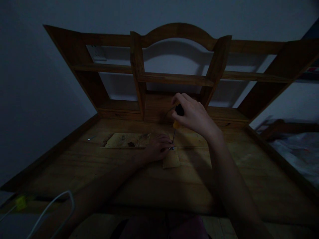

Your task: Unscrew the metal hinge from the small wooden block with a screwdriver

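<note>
My right hand (191, 114) is closed around the black and yellow handle of a screwdriver (176, 124). Its shaft points down to a small shiny metal piece (171, 148), perhaps a hinge; the dim light hides its details. My left hand (159, 146) lies low over the wood with fingers pressed together at that metal piece, close to the screwdriver tip. Beneath and beside it is a long wooden board (190, 140), whose left part is dark and broken at the end. A short wooden piece (170, 161) sits against the board's near edge.
A wooden desk (139, 186) carries everything, with a shelf unit (174, 78) along its back against the wall. A small thin metal item (91, 137) lies left of the board. A white cable (53, 200) loops at the lower left, near a yellow object (21, 202).
</note>
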A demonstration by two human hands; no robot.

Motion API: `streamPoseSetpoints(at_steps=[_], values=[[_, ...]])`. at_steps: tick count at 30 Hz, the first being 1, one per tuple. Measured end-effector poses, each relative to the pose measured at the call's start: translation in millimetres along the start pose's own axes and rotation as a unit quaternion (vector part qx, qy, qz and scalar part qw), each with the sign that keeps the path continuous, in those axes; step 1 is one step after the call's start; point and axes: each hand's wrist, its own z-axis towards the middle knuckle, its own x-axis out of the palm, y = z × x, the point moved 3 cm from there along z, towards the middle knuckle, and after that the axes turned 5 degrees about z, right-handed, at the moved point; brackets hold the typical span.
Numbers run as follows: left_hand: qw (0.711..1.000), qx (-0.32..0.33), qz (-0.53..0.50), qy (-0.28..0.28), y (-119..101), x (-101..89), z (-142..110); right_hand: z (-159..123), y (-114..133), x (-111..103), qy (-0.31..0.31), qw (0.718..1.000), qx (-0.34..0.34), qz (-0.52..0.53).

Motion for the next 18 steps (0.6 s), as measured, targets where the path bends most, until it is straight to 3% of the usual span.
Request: streamPoseSetpoints(at_steps=[18], values=[[1.000, -0.013, 0.000, 0.026, 1.6, 2.1, 0.2, -0.7, 3.0, -0.2, 0.013, 1.000, 0.020, -0.005]])
